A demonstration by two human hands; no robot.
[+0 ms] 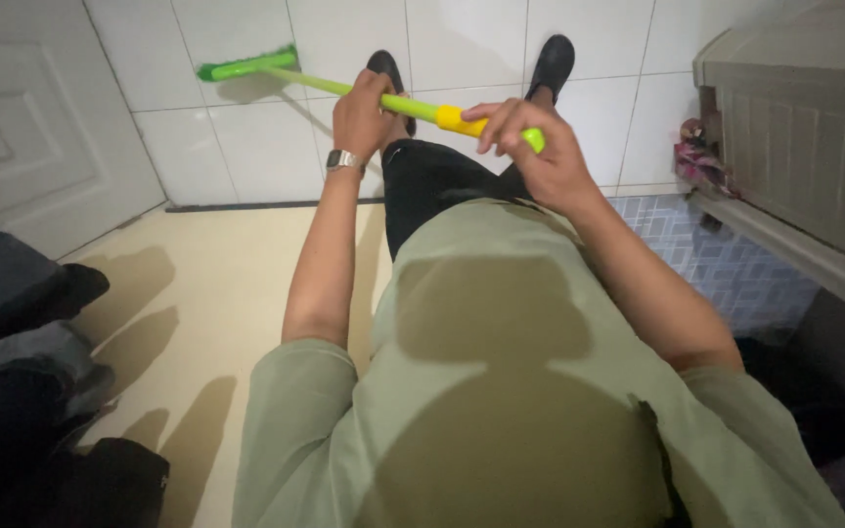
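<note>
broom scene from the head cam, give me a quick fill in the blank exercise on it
1. Both hands grip the handle of a green ____.
2. The left hand has a ____ on its wrist.
3. The right hand holds the handle near its ____ band.
4. The brush head rests on white floor ____.

Missing words: broom; watch; yellow; tiles
</note>
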